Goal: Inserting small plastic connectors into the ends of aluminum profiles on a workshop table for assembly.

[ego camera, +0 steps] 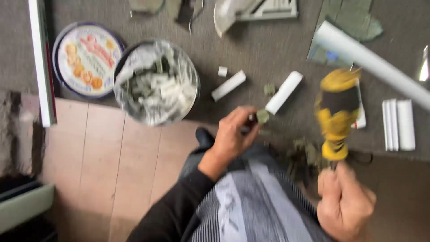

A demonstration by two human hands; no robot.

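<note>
Pinching a small grey-green piece (262,116) between fingertips and thumb, the left hand (233,134) holds it just above the grey carpet (251,45), near the middle of the scene, touching the near end of a white plastic strip (283,92). The right hand (345,201) is wrapped closed around the grip of a yellow-and-black power tool (335,112), which stands raised at near right; the view is motion-blurred, so its working tip cannot be made out.

Judgement on method: the piece is small and the fingers sit very close to it, so it should be held by its edges, steadied on the carpet, and the tool brought down square and slowly, with the fingertips kept clear of the tip.

Count, outward from the hands:
- Loose white strips on the carpet: two long, one short stub (222,71).
- Stacked white strips at far right (398,124): three appear, edges blurred.
- Round tin (156,83) lined with foil or plastic, holding mixed white and green offcuts: one.
- Round printed tin lid (87,59) to its left: one.
- White tube (376,62) lying diagonally at far right: one.
- Green scraps near the tool: several, not countable.
</note>
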